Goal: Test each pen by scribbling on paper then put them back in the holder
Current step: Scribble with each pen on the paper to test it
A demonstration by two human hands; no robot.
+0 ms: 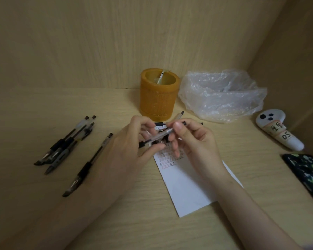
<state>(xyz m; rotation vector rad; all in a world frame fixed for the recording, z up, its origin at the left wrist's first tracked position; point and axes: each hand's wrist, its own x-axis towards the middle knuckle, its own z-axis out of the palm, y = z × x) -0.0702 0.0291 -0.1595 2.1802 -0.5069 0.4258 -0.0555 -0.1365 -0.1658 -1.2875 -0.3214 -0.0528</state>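
- I am watching both hands meeting above the top of the paper point(186, 184), which is lying on the worktop point(116, 213) with rows of small marks near its far edge
- The left hand point(134, 141) is curling its fingers around the dark grip end of a clear pen point(161, 135) — thumb pressing from below
- The right hand point(193, 139) is pinching the same pen's barrel between thumb and fingers, so the pen is lying slanted between the two hands, above the paper
- The orange holder point(159, 92) is standing upright just behind the hands, with one pale stick-like item leaning inside it; I cannot tell what it is
- A group of three pens point(65, 141) is lying side by side on the worktop well to the left, tips pointing toward me
- One more single pen point(88, 165) is lying just right of that group, beside the left forearm
- Another clear pen point(179, 115) is resting between the holder and the crumpled plastic bag point(222, 94) — only partly showing
- A white controller point(278, 130) with handwritten labels is lying at the right, and a dark patterned phone point(307, 174) is sitting nearer me at the right edge
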